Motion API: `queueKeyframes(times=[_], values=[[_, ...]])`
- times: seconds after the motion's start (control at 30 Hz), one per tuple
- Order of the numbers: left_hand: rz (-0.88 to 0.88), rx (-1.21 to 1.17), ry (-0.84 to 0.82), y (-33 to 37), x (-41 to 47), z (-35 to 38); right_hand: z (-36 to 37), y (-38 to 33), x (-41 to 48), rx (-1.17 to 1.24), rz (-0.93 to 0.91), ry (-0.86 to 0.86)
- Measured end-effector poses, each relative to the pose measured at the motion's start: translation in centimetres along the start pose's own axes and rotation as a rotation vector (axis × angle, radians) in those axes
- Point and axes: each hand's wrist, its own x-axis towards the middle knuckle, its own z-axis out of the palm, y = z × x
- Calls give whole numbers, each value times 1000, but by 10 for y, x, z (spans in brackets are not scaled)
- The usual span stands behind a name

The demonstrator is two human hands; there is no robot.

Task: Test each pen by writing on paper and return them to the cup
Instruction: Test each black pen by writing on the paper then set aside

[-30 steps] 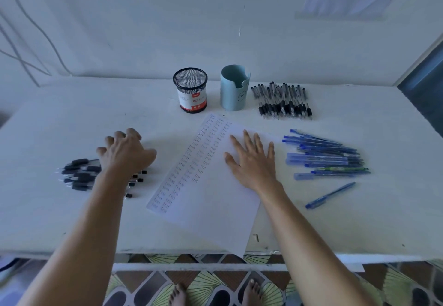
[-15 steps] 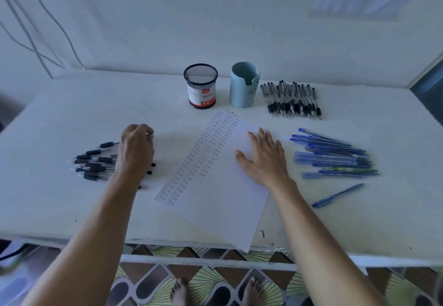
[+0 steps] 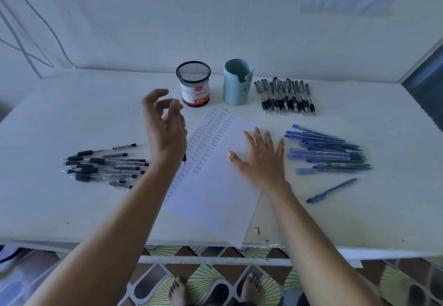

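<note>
Head view. Left hand [image 3: 165,130] raised over matte white table [image 3: 72,209], fingers curled, pinching 1 slim black pen [image 3: 184,159] (mostly hidden behind the palm). Right hand [image 3: 262,161] flat on the lettered paper sheet [image 3: 211,200], fingers straight, spread. Behind, 1 round black mesh cup [image 3: 193,78] beside 1 smooth pale-blue cup [image 3: 237,90]; rubber-gripped black pens [image 3: 105,164] heaped left.
</note>
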Motion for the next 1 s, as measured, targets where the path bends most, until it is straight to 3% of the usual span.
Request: queueKeyframes(times=[0.13, 0.27, 0.57, 0.67, 0.87, 1.0], values=[[-344, -320, -72, 1, 4, 9, 1, 0, 0, 8, 2, 7], [-505, -426, -37, 8, 6, 12, 2, 0, 0, 20, 1, 26], [-612, -639, -47, 2, 16, 11, 5, 1, 0, 25, -5, 28], [-619, -529, -8, -7, 19, 10, 4, 0, 0, 18, -7, 32], [-811, -680, 82, -27, 18, -1, 3, -1, -1, 6, 5, 18], [-842, -562, -40, -38, 12, -8, 2, -2, 0, 1, 11, 8]])
